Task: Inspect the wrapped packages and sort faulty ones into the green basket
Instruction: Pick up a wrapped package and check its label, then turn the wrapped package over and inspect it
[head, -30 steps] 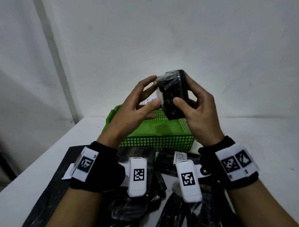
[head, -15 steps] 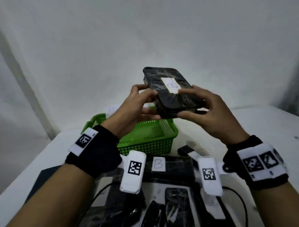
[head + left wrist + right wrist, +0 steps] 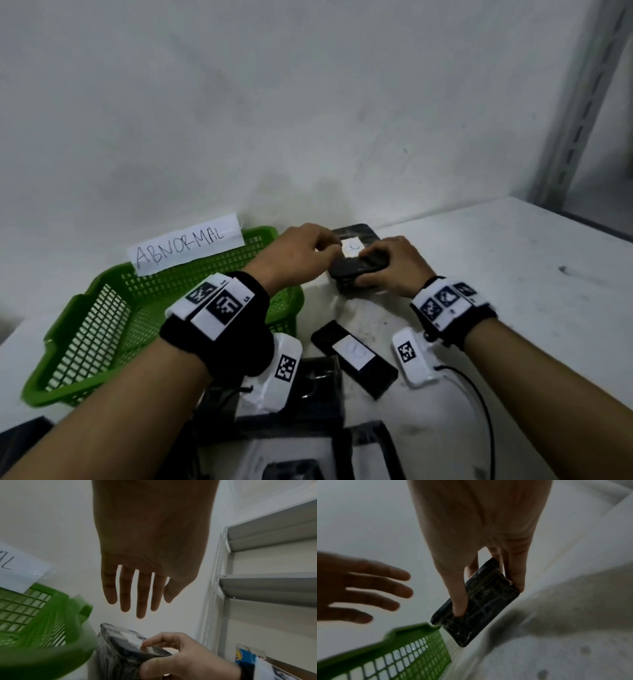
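- Head view: our right hand (image 3: 390, 265) grips the package (image 3: 356, 263) by its edges, just right of the basket (image 3: 102, 329), over the table (image 3: 513, 274) by the wall — not in the basket.
- Left hand (image 3: 145, 555) hangs above with straight, spread fingers, holding nothing; in the head view it seems to touch the top, but we cannot be sure.
- Best handling, we judge: set it flat, label (image 3: 352, 247) up, clear of the rim.
- Package: black slab with rounded corners, in glossy wrinkled film — probably slippery, so let go only once it rests.
- Basket: rigid green plastic lattice with a paper sign (image 3: 185, 247) reading ABNORMAL.
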